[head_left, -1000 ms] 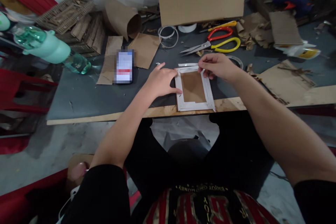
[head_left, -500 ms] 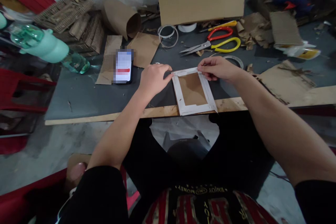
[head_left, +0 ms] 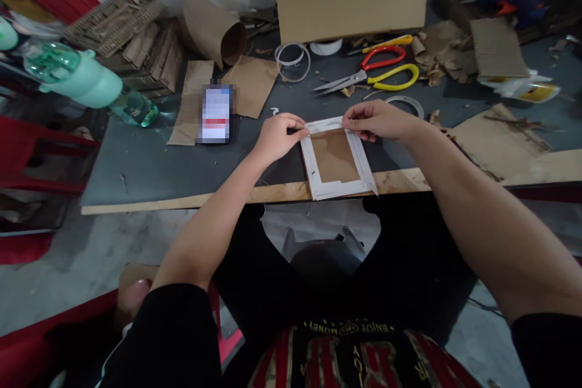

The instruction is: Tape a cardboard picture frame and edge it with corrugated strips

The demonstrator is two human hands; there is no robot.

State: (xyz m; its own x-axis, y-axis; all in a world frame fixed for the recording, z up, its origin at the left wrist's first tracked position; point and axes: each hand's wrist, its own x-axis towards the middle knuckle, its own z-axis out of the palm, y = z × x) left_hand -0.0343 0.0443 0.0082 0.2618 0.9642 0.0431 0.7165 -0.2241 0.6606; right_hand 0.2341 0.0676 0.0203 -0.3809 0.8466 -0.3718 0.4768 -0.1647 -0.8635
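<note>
Fingers pinched, left hand (head_left: 280,136) and right hand (head_left: 378,120) grip the frame (head_left: 359,157) between them; I judge edge-pressing, wanting even pressure.

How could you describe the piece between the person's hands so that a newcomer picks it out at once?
On the dark table, follow the pale wooden edge to the stretch between the left hand and right hand. There a flat rectangular piece overlaps that edge. Unlike the plain brown sheet beyond the left hand, it has a white border around a brown middle.
</note>
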